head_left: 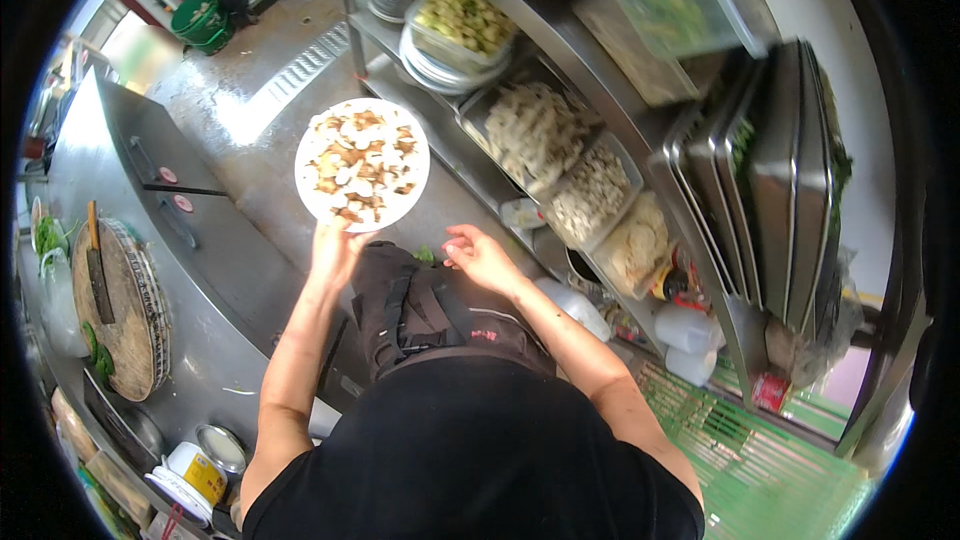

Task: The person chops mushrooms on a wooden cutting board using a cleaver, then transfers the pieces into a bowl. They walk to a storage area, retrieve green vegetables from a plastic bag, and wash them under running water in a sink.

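My left hand (339,246) grips the near rim of a round white plate (306,199), which carries sliced brown-and-white pieces that look like mushrooms (361,157). The plate is held out over the floor, and part of my left hand is hidden beneath it. To the right and a little lower, my right hand (476,256) is held in the air with its fingers partly curled and apart, touching nothing. Close to it on the right, a metal shelf holds containers of pale sliced food (536,131) and small chopped white pieces (589,195).
On the left, a steel counter (202,345) holds a round wooden chopping board (131,315) with a cleaver (97,285). Steel trays (780,187) stand on edge at the right. A green bucket (202,19) stands on the wet floor, near a drain grate (307,64).
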`<state>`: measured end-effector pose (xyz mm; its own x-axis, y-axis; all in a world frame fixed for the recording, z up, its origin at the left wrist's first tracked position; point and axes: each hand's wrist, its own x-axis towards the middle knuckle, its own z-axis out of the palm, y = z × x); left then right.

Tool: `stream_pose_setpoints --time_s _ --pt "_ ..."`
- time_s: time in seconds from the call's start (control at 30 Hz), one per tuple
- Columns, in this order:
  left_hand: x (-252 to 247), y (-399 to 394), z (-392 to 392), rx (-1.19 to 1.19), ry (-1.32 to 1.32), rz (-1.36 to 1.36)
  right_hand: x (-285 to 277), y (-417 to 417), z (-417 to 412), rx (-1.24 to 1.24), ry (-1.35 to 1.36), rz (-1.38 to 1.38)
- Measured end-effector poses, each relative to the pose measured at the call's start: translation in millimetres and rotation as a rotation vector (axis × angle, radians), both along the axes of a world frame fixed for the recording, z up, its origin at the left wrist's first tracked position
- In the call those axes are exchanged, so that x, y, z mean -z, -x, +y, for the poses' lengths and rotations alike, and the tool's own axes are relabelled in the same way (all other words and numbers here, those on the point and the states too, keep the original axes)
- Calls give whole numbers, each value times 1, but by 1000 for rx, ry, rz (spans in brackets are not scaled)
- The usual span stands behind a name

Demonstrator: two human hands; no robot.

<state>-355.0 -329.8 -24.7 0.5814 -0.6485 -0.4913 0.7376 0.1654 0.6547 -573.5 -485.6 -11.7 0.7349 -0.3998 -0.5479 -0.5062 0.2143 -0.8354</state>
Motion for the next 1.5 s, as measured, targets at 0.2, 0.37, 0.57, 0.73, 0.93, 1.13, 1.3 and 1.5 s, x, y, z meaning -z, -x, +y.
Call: stream_pose_setpoints --time_s 0.2,0.37,0.57,0.73,0.93,1.13,1.3,1.5 --pt "-17 128 -65 369 73 105 -33 111 -7 251 -212 -137" --pt "4 198 -130 573 139 172 -31 171 -21 587 -264 -216" --pt "11 260 -194 703 189 155 11 220 -57 923 -171 -241" --pt "47 278 -227 747 198 175 41 239 -88 969 -173 -255" --pt "75 284 -256 738 89 122 69 246 -118 994 -294 -219" --pt "86 284 -266 806 -63 29 85 246 -124 1038 -339 -239" --pt "99 282 -264 854 -3 76 95 259 -126 1050 -401 -305" --pt "62 237 -223 846 -89 185 96 257 -106 1091 -418 -320"
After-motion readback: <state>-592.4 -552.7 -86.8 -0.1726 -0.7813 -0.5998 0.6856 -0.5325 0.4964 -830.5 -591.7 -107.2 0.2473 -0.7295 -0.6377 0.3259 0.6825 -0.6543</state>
